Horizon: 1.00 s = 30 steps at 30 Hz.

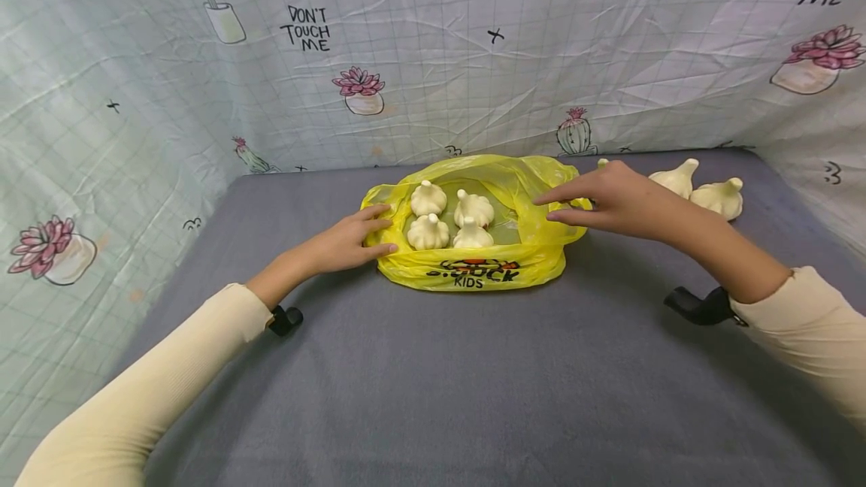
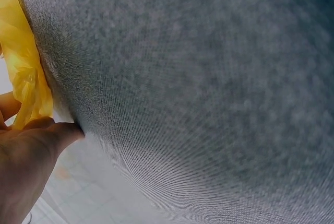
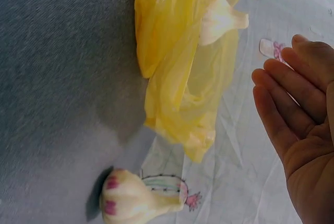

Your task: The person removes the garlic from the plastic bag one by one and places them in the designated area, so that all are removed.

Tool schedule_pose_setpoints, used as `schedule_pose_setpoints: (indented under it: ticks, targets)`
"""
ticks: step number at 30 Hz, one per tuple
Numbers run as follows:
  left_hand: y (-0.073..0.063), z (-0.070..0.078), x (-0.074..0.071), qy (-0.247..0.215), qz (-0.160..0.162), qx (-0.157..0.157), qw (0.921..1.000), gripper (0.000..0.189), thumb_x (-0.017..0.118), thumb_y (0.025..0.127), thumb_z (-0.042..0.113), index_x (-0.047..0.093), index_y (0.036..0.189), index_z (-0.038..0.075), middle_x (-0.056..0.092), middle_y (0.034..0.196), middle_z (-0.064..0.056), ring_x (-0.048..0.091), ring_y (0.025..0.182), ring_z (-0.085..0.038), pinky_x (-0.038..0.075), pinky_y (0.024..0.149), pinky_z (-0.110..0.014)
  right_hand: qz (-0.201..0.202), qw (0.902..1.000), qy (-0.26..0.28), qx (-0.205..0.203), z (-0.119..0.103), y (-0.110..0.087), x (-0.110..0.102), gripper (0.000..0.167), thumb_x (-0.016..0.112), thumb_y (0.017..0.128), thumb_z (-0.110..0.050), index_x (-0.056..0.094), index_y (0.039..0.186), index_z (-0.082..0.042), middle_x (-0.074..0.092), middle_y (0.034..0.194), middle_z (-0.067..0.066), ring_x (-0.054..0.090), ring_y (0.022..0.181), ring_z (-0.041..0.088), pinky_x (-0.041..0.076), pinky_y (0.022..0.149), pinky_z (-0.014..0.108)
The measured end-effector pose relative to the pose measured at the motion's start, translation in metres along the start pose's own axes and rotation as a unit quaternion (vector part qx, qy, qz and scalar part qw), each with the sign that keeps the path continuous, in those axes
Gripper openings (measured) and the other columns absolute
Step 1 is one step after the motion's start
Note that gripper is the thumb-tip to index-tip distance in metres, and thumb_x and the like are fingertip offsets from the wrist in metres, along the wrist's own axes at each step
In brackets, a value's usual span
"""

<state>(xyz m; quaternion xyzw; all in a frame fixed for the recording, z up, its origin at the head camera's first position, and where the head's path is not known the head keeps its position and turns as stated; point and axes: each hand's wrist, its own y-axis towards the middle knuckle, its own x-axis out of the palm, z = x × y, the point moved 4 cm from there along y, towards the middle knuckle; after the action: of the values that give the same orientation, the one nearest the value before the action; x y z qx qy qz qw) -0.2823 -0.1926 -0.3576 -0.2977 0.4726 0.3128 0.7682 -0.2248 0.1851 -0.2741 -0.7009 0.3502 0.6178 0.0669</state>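
Note:
A yellow plastic bag lies with its mouth spread wide, holding several garlic bulbs. At the bag's left rim, my left hand touches the plastic with fingers and thumb spread. The left wrist view shows the thumb straight and the yellow plastic against the fingers, which are partly hidden. Over the bag's right side hovers my right hand, palm turned inward and fingers extended. Nothing is in that hand; in the right wrist view its fingers are apart from the bag.
Two garlic bulbs lie on the grey tabletop behind my right forearm. Another bulb's stem peeks out beside the right hand; the right wrist view shows a purple-marked bulb. A printed curtain hangs behind the table.

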Motion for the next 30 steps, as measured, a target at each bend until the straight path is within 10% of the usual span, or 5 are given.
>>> schedule_pose_setpoints:
  ticks: [9, 17, 30]
  targets:
    - [0.0, 0.001, 0.0, -0.002, -0.003, -0.001, 1.0, 0.065, 0.058, 0.104, 0.04, 0.044, 0.151, -0.003, 0.022, 0.166, -0.019, 0.02, 0.153, -0.041, 0.024, 0.119, -0.059, -0.042, 0.9989, 0.019, 0.011, -0.003, 0.022, 0.015, 0.028, 0.072, 0.096, -0.017, 0.075, 0.124, -0.014, 0.077, 0.112, 0.0, 0.052, 0.054, 0.002, 0.044, 0.053, 0.026]
    - [0.001, 0.0, 0.0, 0.006, -0.001, -0.005, 1.0, 0.066, 0.06, 0.103, 0.041, 0.045, 0.151, -0.002, 0.022, 0.166, -0.019, 0.02, 0.152, -0.041, 0.025, 0.119, -0.06, -0.038, 0.998, 0.047, -0.019, -0.003, 0.046, 0.032, 0.026, 0.071, 0.096, -0.017, 0.076, 0.121, -0.011, 0.077, 0.111, 0.002, 0.075, 0.092, 0.017, 0.058, 0.069, 0.04]
    - [0.002, 0.0, 0.002, 0.007, -0.005, -0.007, 0.9999, 0.067, 0.061, 0.103, 0.041, 0.044, 0.152, -0.001, 0.022, 0.166, -0.019, 0.021, 0.152, -0.042, 0.025, 0.119, -0.06, -0.098, 0.9885, 0.115, -0.006, -0.005, 0.079, 0.06, 0.027, 0.07, 0.099, -0.02, 0.075, 0.123, -0.01, 0.076, 0.114, 0.003, 0.074, 0.099, 0.019, 0.059, 0.085, 0.041]
